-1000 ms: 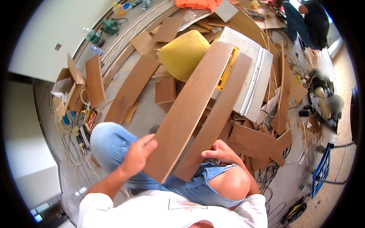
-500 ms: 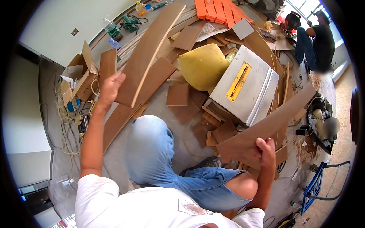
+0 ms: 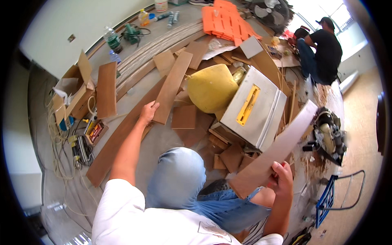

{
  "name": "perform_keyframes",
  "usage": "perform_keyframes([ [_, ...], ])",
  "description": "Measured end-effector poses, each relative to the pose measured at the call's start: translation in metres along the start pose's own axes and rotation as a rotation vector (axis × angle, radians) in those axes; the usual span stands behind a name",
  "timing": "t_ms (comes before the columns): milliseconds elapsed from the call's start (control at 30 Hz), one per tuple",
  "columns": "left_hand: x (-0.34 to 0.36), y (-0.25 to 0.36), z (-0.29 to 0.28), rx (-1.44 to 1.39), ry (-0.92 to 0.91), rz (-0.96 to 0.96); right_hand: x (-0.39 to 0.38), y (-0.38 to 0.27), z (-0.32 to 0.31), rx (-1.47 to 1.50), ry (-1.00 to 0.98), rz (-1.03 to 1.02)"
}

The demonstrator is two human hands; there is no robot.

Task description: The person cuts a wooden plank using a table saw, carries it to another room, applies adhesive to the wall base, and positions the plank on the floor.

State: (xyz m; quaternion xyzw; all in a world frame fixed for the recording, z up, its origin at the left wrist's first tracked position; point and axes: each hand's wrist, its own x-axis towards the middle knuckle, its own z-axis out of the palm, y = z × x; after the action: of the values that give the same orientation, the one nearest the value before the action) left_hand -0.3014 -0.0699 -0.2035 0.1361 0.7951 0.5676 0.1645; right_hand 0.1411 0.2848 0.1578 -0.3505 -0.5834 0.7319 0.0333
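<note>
With my left arm stretched forward, my left hand (image 3: 150, 111) grips the near left edge of a brown plank (image 3: 174, 86). That plank lies low over a longer brown board (image 3: 122, 141) on the floor; whether it rests there fully I cannot tell. My right hand (image 3: 281, 177) is closed round another wood plank (image 3: 271, 153), held raised and slanting up to the right beside my knee. Something small and red shows between the fingers of my right hand; its kind is unclear. Beyond both hands stands a grey metal box with a yellow slotted insert (image 3: 248, 105).
A yellow rounded bag (image 3: 212, 87) leans by the metal box, amid wood offcuts (image 3: 183, 117). On the left are an open carton (image 3: 77, 92) and tangled cables. Orange sheets (image 3: 226, 22) lie at the back. A person (image 3: 322, 51) crouches far right; a blue-framed stand (image 3: 326, 200) is nearer.
My left hand has moved forward and down with its plank, which now lies lower over the boards. The plank in my right hand has tilted, its face catching more light. The view has shifted.
</note>
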Motion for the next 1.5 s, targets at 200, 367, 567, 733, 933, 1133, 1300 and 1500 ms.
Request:
perform_keyframes([
  [200, -0.001, -0.045, -0.003, 0.075, -0.002, -0.215, 0.029, 0.008, 0.035, 0.003, -0.044, 0.068],
  [367, -0.031, 0.026, 0.002, 0.887, 0.19, 0.089, 0.037, 0.005, 0.033, -0.054, -0.093, 0.029],
  [567, -0.133, 0.317, 0.03, 0.091, -0.477, 0.081, 0.054, -0.006, 0.069, -0.245, -0.099, -0.051],
  [733, -0.205, 0.384, 0.067, 0.655, -0.651, 0.59, 0.086, 0.015, 0.091, -0.306, -0.121, -0.146],
  [933, -0.235, 0.295, 0.148, 0.554, -0.359, 0.477, 0.096, 0.02, 0.106, -0.721, -0.004, -0.094],
  [1133, -0.241, 0.262, 0.169, -0.093, -0.514, -0.068, 0.113, 0.046, 0.106, -1.083, 0.042, -0.193],
  [1300, -0.236, 0.249, 0.173, -0.213, -0.466, -0.321, 0.13, 0.055, 0.109, -1.148, -0.009, -0.161],
  [1500, -0.244, 0.248, 0.17, -0.169, -0.498, -0.323, 0.123, 0.058, 0.108, -1.171, -0.126, -0.116],
])
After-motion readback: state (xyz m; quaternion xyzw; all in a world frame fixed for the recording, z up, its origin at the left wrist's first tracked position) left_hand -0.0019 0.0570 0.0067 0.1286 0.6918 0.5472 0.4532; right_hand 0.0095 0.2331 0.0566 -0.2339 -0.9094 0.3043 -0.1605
